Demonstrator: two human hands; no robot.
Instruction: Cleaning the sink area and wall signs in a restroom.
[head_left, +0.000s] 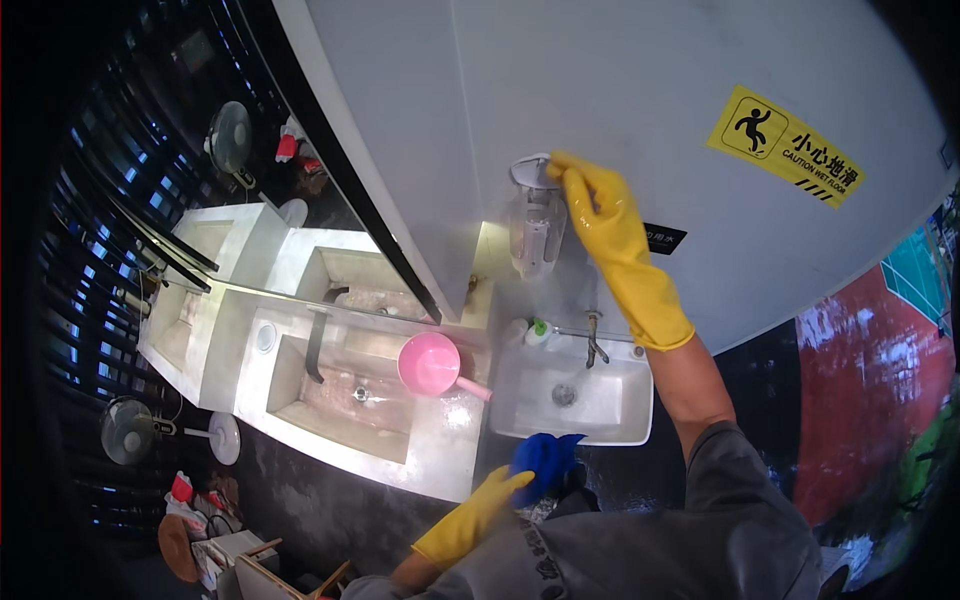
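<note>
Both hands wear yellow rubber gloves. My right hand (600, 202) is raised at the wall, its fingertips at the grey-white lid of a clear plastic wall dispenser (536, 232); whether they grip the lid cannot be told. Low in front of my body, my left hand (499, 495) holds a bunched blue cloth (541, 466) just off the front edge of a white ceramic sink (517, 420). A metal tap (593, 341) sticks out above that basin. Behind it, on the sink's back left corner, stands a white bottle with a green top (538, 331).
Left of the sink, a pink plastic dipper (429, 364) rests on a pale washbasin counter (450, 450) with a black spout (316, 349). A mirror (330, 202) rises behind. Farther left are a standing fan (127, 431) and chairs (270, 574). The dark floor looks wet.
</note>
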